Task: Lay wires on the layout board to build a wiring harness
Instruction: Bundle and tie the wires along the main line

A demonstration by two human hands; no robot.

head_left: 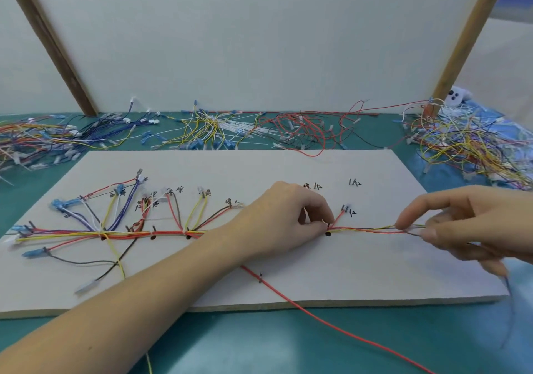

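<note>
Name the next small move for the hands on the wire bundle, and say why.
Probably draw the right hand further right to pull the wire bundle straight along the layout board. The left hand pins the bundle at the black peg, while the right hand pinches the loose thin ends, which are not yet laid down.

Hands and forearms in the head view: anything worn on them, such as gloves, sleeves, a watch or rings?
Nothing worn shows. The left hand and its forearm are bare up to the frame edge: no glove, sleeve, watch or ring. The right hand is bare too, and its wrist runs out of frame with no sleeve in sight.
</note>
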